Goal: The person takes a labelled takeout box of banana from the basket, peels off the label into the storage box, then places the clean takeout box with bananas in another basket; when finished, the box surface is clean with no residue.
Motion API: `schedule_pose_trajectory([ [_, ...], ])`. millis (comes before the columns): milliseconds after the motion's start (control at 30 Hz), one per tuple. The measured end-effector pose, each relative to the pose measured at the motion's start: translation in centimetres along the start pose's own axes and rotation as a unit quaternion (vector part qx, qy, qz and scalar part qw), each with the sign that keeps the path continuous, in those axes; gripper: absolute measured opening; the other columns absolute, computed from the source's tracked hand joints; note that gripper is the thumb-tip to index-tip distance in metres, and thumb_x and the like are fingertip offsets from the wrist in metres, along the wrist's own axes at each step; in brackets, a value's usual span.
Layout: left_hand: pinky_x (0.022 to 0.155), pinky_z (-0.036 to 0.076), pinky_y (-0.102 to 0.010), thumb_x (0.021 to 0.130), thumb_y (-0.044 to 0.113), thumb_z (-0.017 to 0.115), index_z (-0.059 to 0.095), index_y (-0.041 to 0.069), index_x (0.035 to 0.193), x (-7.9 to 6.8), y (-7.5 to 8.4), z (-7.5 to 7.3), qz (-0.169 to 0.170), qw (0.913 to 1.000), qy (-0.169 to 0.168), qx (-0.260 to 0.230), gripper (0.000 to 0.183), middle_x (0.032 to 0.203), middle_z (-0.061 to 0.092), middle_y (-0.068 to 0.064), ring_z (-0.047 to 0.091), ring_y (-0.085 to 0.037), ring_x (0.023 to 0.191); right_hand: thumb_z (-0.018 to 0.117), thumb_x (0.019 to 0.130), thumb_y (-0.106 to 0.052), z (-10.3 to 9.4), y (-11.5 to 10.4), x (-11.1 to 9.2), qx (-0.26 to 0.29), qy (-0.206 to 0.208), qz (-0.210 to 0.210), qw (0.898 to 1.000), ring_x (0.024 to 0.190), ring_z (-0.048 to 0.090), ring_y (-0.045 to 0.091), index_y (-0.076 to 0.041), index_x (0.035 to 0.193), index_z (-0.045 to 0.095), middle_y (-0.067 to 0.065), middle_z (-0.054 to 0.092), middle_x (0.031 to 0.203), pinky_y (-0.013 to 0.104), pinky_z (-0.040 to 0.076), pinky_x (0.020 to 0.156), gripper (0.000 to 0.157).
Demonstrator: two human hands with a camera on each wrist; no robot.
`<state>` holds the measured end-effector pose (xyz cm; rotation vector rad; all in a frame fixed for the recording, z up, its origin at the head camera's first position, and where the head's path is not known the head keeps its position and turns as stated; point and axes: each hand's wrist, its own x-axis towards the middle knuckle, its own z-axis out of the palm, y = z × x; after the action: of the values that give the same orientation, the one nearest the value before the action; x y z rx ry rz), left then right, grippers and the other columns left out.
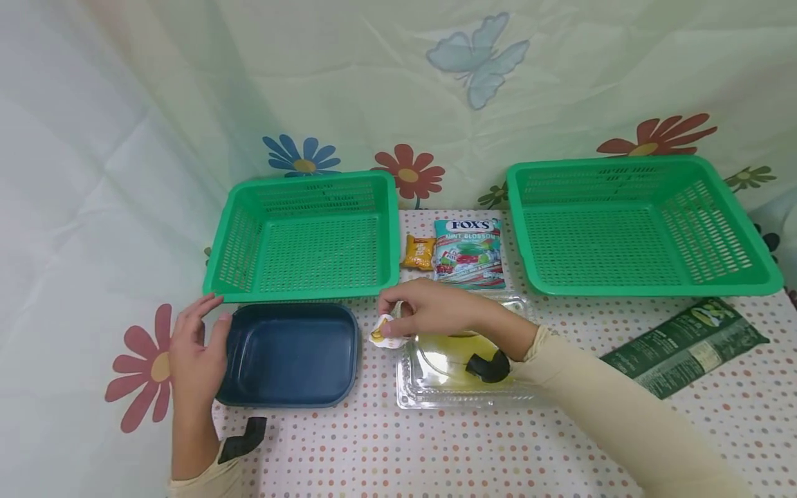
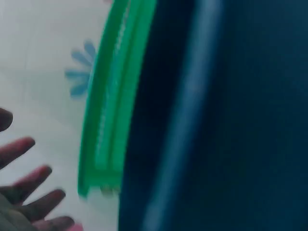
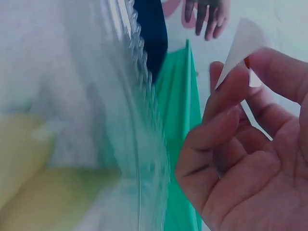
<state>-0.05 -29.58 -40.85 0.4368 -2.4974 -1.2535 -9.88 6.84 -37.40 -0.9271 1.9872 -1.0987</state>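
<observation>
My right hand point(image 1: 429, 309) pinches a small white label point(image 1: 378, 337) with a yellow banana picture between thumb and fingers. In the right wrist view the label point(image 3: 240, 43) looks thin and bent, its plain side showing. Below that hand lies a closed clear plastic box point(image 1: 407, 396) with yellow fruit point(image 1: 438, 351) inside; my forearm covers part of it. My left hand point(image 1: 198, 356) is at the left edge of a dark blue tray point(image 1: 289, 360), holding nothing. Its fingers point(image 2: 32, 174) look spread in the left wrist view; whether it touches the tray I cannot tell.
Two green baskets stand at the back, one left point(image 1: 324, 256) and one right point(image 1: 598, 249). Between them lie a small orange packet point(image 1: 420, 252) and a Fox's candy bag point(image 1: 469, 254). A dark green packet point(image 1: 688, 346) rests slanted at the right on the dotted tablecloth point(image 1: 349, 456).
</observation>
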Motion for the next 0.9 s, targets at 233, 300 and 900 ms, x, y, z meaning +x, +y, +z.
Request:
schedule_pose_trajectory([
  [233, 0.104, 0.045, -0.015, 0.108, 0.031, 0.051, 0.054, 0.012, 0.147, 1.7, -4.9, -2.2, -0.062, 0.9955, -0.071, 0.005, 0.044, 0.142, 0.060, -0.009, 0.059, -0.009, 0.131, 0.068, 0.100, -0.028, 2.6, -0.6, 4.7, 0.037, -0.021, -0.013, 0.999, 0.062, 0.051, 0.013, -0.023, 0.101, 0.067, -0.005, 0.066, 0.086, 0.027, 0.044, 0.064, 0.005],
  [300, 0.098, 0.046, -0.008, 0.108, 0.027, 0.053, 0.052, 0.008, 0.147, 2.0, -6.5, -2.2, -0.066, 0.9929, -0.087, -0.046, 0.044, 0.135, 0.064, -0.005, 0.062, 0.000, 0.122, 0.067, 0.100, -0.029, 3.4, -0.9, 6.0, 0.037, -0.021, -0.014, 0.999, 0.063, 0.053, 0.010, -0.023, 0.103, 0.067, -0.006, 0.067, 0.093, 0.025, 0.046, 0.066, 0.007],
  [900, 0.096, 0.051, -0.013, 0.107, 0.012, 0.051, 0.045, 0.001, 0.151, 3.0, -12.8, -0.2, -0.066, 0.9194, -0.262, -0.286, 0.045, 0.131, 0.064, 0.014, 0.060, 0.000, 0.118, 0.069, 0.099, -0.022, 7.2, -3.6, 13.2, 0.110, -0.042, 0.038, 0.992, 0.081, 0.068, 0.020, -0.016, 0.109, 0.069, 0.000, 0.073, 0.095, 0.035, 0.058, 0.076, 0.011],
])
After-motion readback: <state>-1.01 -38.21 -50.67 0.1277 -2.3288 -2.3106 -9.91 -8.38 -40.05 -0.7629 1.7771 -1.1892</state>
